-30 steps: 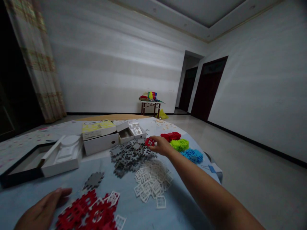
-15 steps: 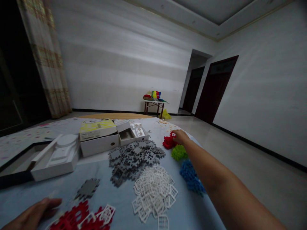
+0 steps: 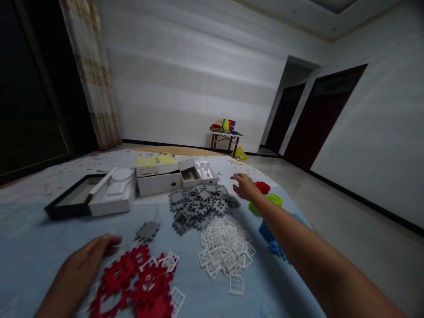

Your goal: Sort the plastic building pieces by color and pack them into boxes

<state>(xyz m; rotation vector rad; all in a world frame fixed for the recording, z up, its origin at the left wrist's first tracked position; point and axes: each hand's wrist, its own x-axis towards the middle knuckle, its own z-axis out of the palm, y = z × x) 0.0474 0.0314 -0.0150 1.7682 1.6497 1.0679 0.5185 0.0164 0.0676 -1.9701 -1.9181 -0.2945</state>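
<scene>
My right hand (image 3: 244, 186) hovers just left of the red pile (image 3: 263, 187), fingers apart, nothing visible in them. Its forearm passes over a green pile (image 3: 274, 199) and a blue pile (image 3: 270, 236). My left hand (image 3: 89, 258) rests on the cloth beside red toothed pieces (image 3: 145, 282), fingers extended and holding nothing visible. A single grey toothed plate (image 3: 147, 231) lies beyond them. Grey toothed plates (image 3: 198, 205) form a heap in the middle, with white lattice pieces (image 3: 225, 247) heaped nearer to me.
A yellow-topped white box (image 3: 158, 174), small open boxes (image 3: 192, 176) and a dark-rimmed tray (image 3: 71, 198) stand along the back left. The table's right edge curves beside the blue pile. A small table (image 3: 228, 134) stands by the far wall.
My right hand has moved left, away from the red pile, and its fingers have opened. The view has shifted, so more of the red pieces near my left hand shows.
</scene>
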